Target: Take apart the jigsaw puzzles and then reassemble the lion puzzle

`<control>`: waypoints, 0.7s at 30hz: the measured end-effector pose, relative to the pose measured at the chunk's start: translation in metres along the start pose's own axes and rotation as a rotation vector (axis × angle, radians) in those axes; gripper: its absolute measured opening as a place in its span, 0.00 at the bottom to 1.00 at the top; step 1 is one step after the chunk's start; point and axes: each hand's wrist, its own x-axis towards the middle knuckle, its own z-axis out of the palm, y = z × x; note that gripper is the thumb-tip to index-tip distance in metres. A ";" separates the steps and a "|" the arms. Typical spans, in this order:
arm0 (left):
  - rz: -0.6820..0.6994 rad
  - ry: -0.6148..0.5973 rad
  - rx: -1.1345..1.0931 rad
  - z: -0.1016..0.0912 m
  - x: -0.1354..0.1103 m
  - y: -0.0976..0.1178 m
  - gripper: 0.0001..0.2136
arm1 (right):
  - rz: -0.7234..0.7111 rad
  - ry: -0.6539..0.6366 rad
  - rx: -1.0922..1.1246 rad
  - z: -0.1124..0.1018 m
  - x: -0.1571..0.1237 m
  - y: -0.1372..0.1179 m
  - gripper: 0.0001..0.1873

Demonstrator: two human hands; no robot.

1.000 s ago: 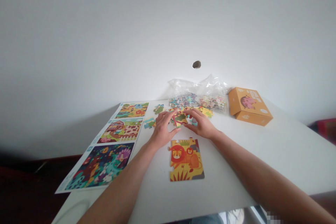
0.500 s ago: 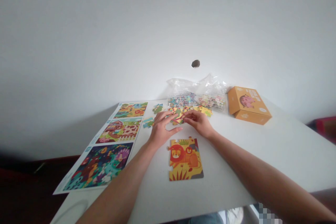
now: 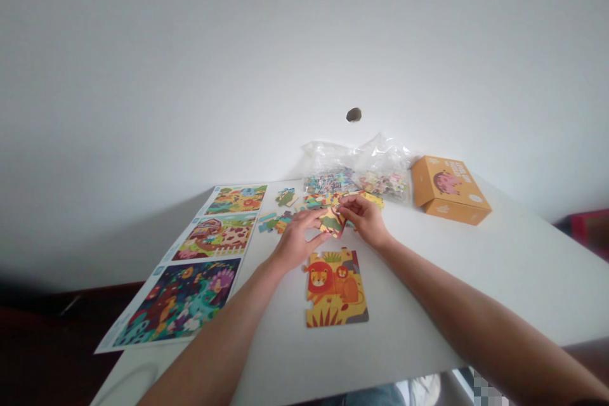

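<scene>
- A puzzle piece (image 3: 332, 222) sits just above the white table (image 3: 499, 266), beyond the joined lion section (image 3: 337, 288).
- The left hand (image 3: 295, 240) and right hand (image 3: 365, 219) meet there, fingertips pinching the piece from either side.
- Loose pieces (image 3: 273, 222) lie just left of it.
- Bagged pieces (image 3: 356, 171) and an orange box (image 3: 450, 189) stand behind.
- A picture sheet (image 3: 204, 254) lies far left.

Box (image 3: 450, 189) right of bags (image 3: 356, 168)

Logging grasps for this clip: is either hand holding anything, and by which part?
A puzzle piece, gripped by both hands: the left hand at its left edge, the right hand at its right edge, just beyond the lion section.
</scene>
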 end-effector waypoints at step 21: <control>-0.123 0.120 0.086 0.001 -0.001 -0.002 0.16 | -0.081 -0.114 0.014 -0.004 -0.004 -0.004 0.17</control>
